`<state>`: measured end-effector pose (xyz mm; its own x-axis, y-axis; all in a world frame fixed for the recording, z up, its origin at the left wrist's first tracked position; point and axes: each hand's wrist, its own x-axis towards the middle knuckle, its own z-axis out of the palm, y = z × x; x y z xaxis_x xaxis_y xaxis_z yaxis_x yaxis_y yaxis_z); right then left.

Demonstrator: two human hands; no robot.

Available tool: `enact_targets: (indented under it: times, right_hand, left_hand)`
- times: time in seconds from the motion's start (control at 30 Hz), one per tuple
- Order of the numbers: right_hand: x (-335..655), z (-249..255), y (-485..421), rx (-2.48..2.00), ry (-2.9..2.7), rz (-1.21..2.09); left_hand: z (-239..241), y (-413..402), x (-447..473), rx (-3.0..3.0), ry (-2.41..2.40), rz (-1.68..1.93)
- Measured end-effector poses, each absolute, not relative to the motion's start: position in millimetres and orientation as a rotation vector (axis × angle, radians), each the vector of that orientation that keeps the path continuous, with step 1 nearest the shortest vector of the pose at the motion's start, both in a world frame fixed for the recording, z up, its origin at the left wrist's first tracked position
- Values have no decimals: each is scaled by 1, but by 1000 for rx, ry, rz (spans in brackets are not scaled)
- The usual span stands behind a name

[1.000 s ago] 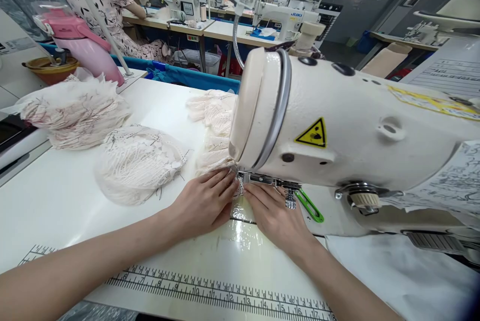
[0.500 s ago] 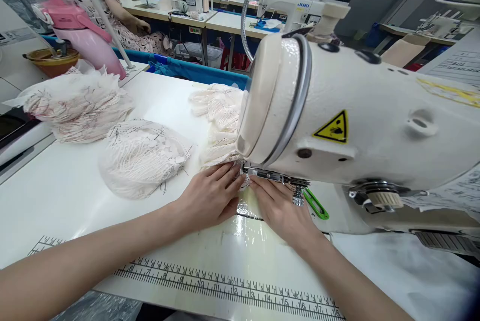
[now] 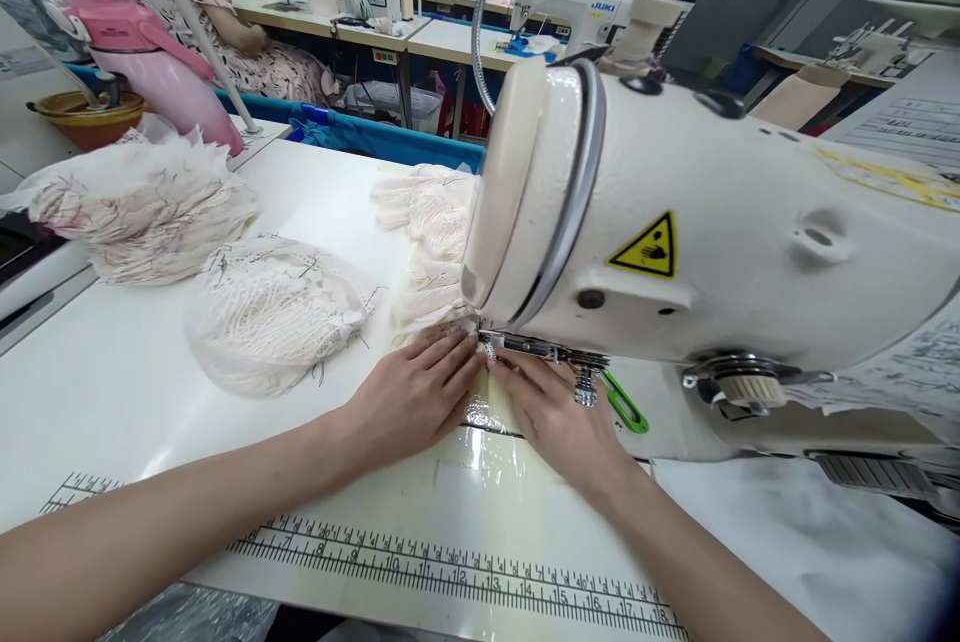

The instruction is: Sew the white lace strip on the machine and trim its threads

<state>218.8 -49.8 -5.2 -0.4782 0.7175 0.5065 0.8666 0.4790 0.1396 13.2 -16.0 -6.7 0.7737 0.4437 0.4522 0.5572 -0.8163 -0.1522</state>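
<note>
Cream lace fabric lies bunched under the head of a white sewing machine, part of it hidden behind the head. My left hand rests flat on the near edge of this fabric, fingers stretched toward the presser foot. On the other side of the foot, my right hand has its fingertips closed on a small strip of lace. Its far fingers are partly hidden behind the metal attachment. Both hands are close to the needle area.
Left of my hands lie a lace piece with loose dark threads and a larger fabric heap. Behind them stands a pink bottle. A green thread snipper lies right of my right hand. Another person sits beyond.
The whole view has shifted slightly, so things appear a little further left. My right fingertips have drawn back slightly from the foot; my left hand stays on the fabric.
</note>
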Motion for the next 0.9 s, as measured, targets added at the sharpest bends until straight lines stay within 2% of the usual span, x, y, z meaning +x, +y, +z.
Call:
enact_targets:
  times: [0.33,0.9]
  right_hand:
    - [216,-10,-52,-1375,-2402,-538]
    - [213,-11,-50,-1344,-2390,-548]
  left_hand:
    - [-9,-14,11,-2744,-818,-634]
    - [-5,-14,14,-2701,-918,-506]
